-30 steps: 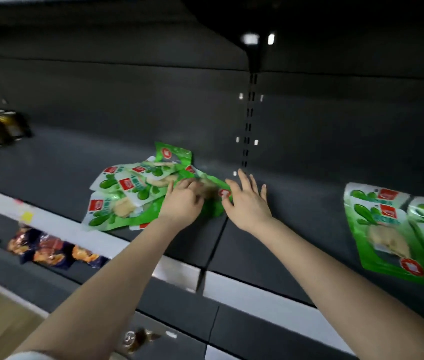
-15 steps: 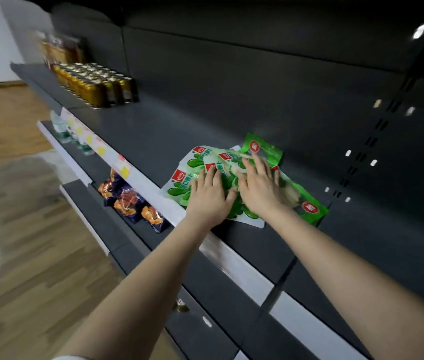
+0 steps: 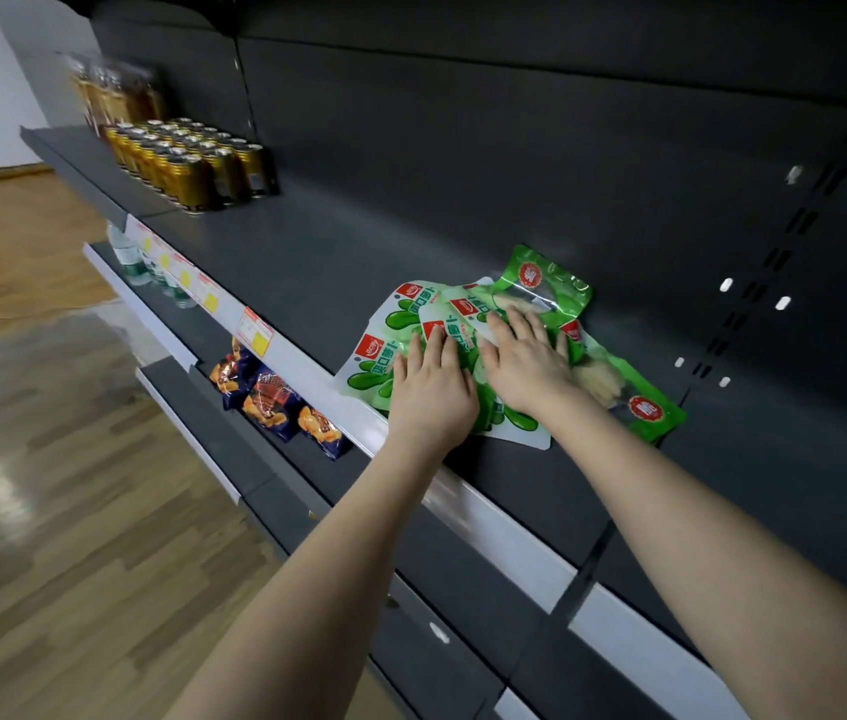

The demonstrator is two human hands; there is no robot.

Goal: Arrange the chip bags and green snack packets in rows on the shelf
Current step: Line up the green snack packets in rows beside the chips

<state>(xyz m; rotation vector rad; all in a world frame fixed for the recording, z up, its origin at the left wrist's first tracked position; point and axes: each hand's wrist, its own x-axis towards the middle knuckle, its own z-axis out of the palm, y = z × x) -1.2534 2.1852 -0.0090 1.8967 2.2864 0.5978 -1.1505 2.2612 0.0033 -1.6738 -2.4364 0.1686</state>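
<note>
Straightening seems the step in hand: left hand (image 3: 429, 394) and right hand (image 3: 528, 366) press flat, fingers straight and slightly spread, on the overlapping green snack packets (image 3: 400, 319) at the shelf's (image 3: 307, 262) front edge, which probably next need sliding apart into rows.

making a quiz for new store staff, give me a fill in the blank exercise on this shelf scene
The left hand and right hand lie flat on a pile of ____ snack packets.
The gold cans stand far to the ____ of the packets.
The chip bags lie one level ____ the packets.
Missing words: green; left; below.
</note>
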